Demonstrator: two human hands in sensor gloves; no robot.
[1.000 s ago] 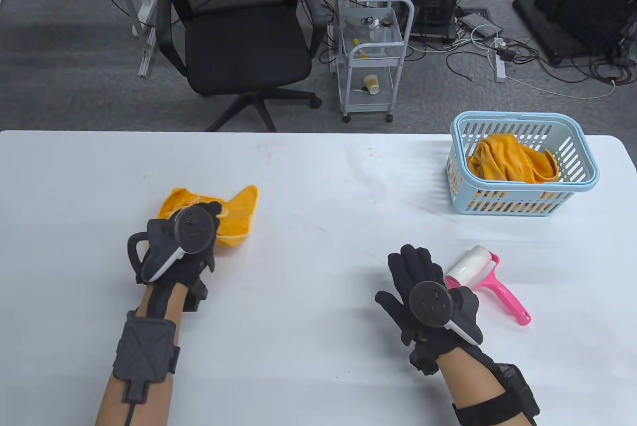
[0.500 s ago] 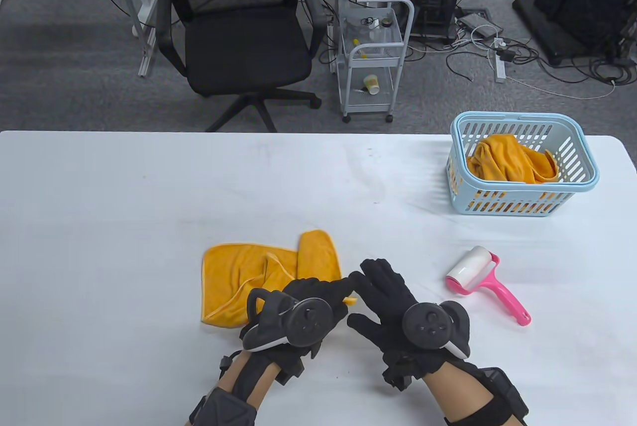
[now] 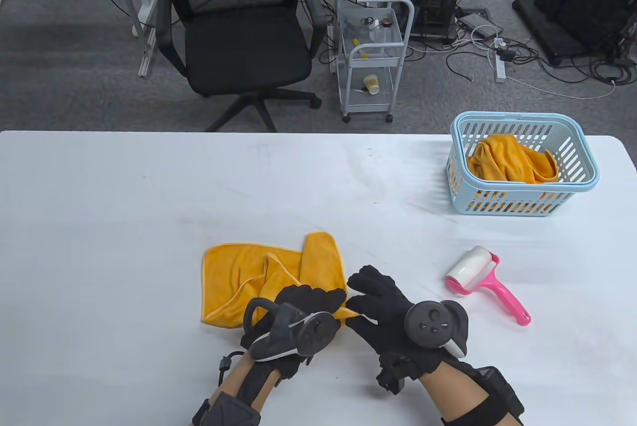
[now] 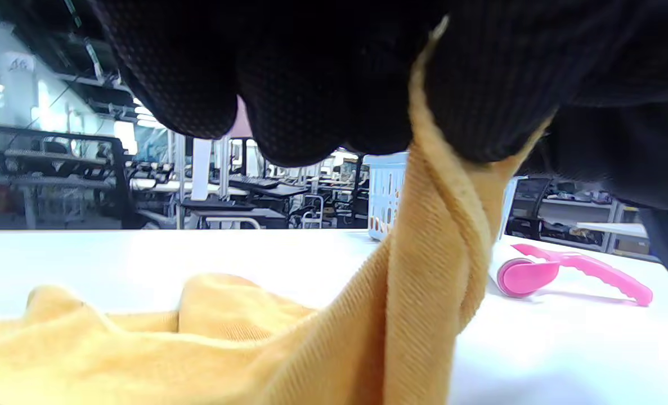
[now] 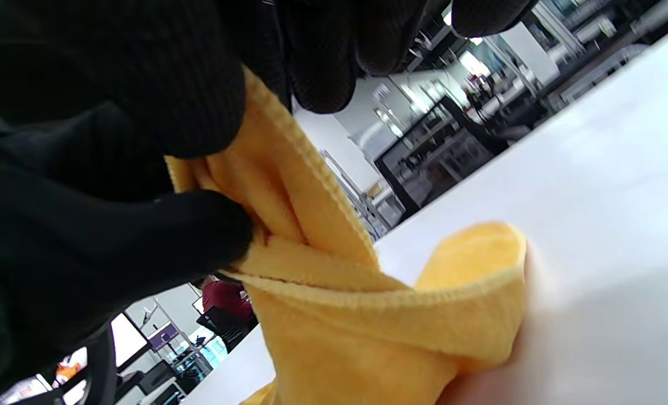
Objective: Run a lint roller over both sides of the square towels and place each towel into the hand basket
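An orange square towel (image 3: 259, 276) lies crumpled and partly folded on the white table (image 3: 99, 207) near the front centre. My left hand (image 3: 318, 299) grips its near right edge, and the cloth (image 4: 424, 270) hangs from those fingers. My right hand (image 3: 366, 296) pinches the same corner from the right, thumb against forefinger on the hem (image 5: 288, 225). The pink lint roller (image 3: 485, 279) with its white roll lies on the table to the right of my right hand, untouched. The light blue hand basket (image 3: 522, 164) stands at the back right with an orange towel (image 3: 512, 159) inside.
Behind the table's far edge are a black office chair (image 3: 239, 33), a small white trolley (image 3: 373, 57) and cables on the grey floor. The lint roller (image 4: 559, 273) and basket (image 4: 387, 194) also show beyond the towel in the left wrist view.
My left hand dragged the towel from the left of the table to the front centre. My right hand came leftward from beside the roller and now pinches the towel's corner next to the left hand.
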